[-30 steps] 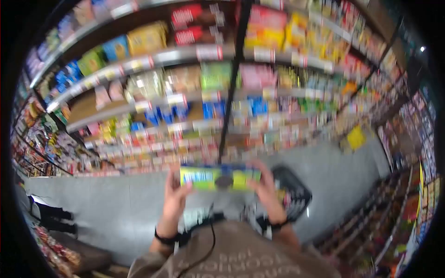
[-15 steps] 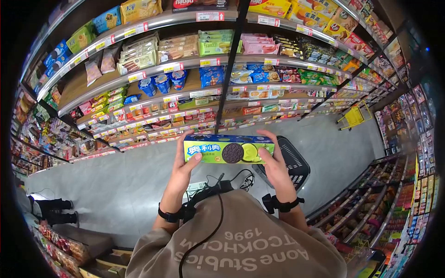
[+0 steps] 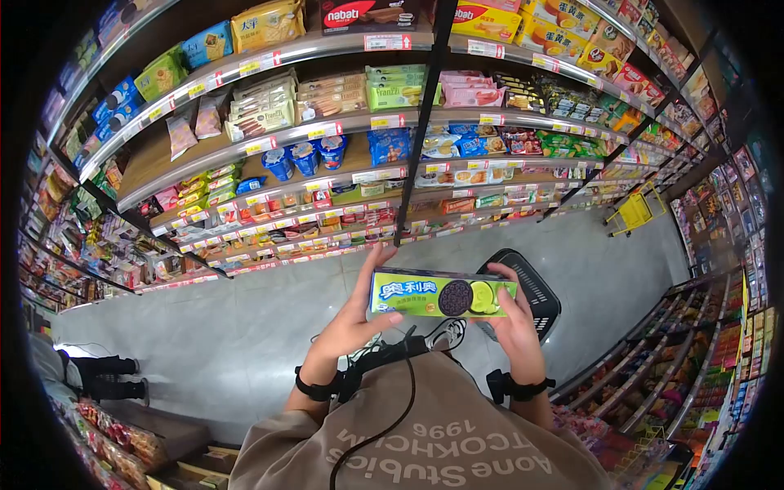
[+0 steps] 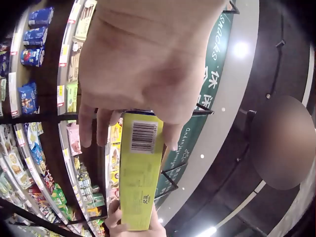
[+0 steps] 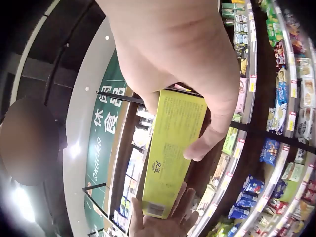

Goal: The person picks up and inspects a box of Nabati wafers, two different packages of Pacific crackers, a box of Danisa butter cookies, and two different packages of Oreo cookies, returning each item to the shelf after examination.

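A lime-green box of Oreo cookies [image 3: 441,296], with a dark cookie pictured on its front, is held up before the chest. My right hand [image 3: 520,331] grips its right end, thumb on the front and fingers round the back. At the other end is my left hand [image 3: 349,322], its fingers straight and spread behind the box and the thumb along the lower front edge. A barcode shows on the box's underside [image 4: 140,168] in the left wrist view. From the right wrist, the left hand's spread fingers [image 5: 185,205] appear around the box's far end.
Shelves of packaged snacks [image 3: 327,94] curve across the front. On the floor behind the right hand stands a black basket [image 3: 535,286]; a yellow cart [image 3: 637,212] is farther right. Another person's legs [image 3: 98,376] are at left. A cable [image 3: 392,416] runs down the shirt.
The box rises from its earlier blurred position, then shifts right and lower in the head view, now slightly tilted. My left thumb has slid from the box's front to its lower edge, the fingers straighter.
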{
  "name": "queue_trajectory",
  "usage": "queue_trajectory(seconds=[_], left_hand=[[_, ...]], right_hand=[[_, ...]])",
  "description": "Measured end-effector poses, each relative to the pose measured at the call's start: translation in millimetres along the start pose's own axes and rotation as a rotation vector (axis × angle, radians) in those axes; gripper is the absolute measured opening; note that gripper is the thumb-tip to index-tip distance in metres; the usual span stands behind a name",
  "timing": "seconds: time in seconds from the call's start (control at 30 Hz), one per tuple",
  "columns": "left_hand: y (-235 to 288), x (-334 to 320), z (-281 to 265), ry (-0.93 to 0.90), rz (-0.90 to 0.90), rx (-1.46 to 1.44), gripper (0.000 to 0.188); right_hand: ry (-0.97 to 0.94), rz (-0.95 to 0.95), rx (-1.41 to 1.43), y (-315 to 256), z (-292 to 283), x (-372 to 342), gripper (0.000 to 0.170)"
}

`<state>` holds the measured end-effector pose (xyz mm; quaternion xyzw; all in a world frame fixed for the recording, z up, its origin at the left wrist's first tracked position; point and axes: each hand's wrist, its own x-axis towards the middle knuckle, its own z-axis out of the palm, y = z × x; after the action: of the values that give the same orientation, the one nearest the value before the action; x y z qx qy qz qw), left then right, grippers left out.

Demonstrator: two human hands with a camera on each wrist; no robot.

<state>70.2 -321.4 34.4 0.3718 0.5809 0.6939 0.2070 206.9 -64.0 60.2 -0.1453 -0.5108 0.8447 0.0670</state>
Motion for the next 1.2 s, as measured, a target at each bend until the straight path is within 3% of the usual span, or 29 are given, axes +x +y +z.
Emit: queue_trajectory(seconds=[0.1, 0.2, 0.3, 0.33, 0.43, 0.53, 0.67, 0.77, 0.93, 1.2], left_hand=[[-1, -11, 2, 0.047, -0.031, 0.079, 0.098], [-4, -24, 2, 0.126, 0.005, 0.116, 0.096], [0, -34, 6, 0.225, 0.02, -0.04, 0.095], [5, -37, 6, 0.244, 0.023, -0.017, 0.094], [9, -47, 3, 0.278, -0.01, -0.05, 0.095], [6, -60, -5, 0.273, 0.011, -0.021, 0.092], [12, -67, -24, 0.264, 0.034, 0.122, 0.078], [18, -63, -30, 0.285, 0.043, 0.18, 0.069], [24, -58, -35, 0.281, 0.033, 0.227, 0.063], [32, -35, -34, 0.188, 0.103, 0.289, 0.065]], right_hand=[[-0.069, -0.118, -0.119, 4, 4, -13, 0.069], [-0.204, -0.103, -0.099, 6, 6, -17, 0.093], [-0.251, -0.241, -0.173, 12, 19, -9, 0.109], [-0.21, -0.193, -0.134, 11, 25, -9, 0.112], [-0.248, -0.33, -0.425, 26, 13, 10, 0.094], [-0.253, -0.464, -0.512, 25, 19, 18, 0.08], [-0.21, -0.298, -0.228, 26, 19, 24, 0.077], [-0.218, -0.256, -0.201, 27, 8, 28, 0.083], [-0.197, -0.342, -0.176, 30, 9, 27, 0.081], [-0.128, -0.283, -0.106, 20, 4, 14, 0.077]])
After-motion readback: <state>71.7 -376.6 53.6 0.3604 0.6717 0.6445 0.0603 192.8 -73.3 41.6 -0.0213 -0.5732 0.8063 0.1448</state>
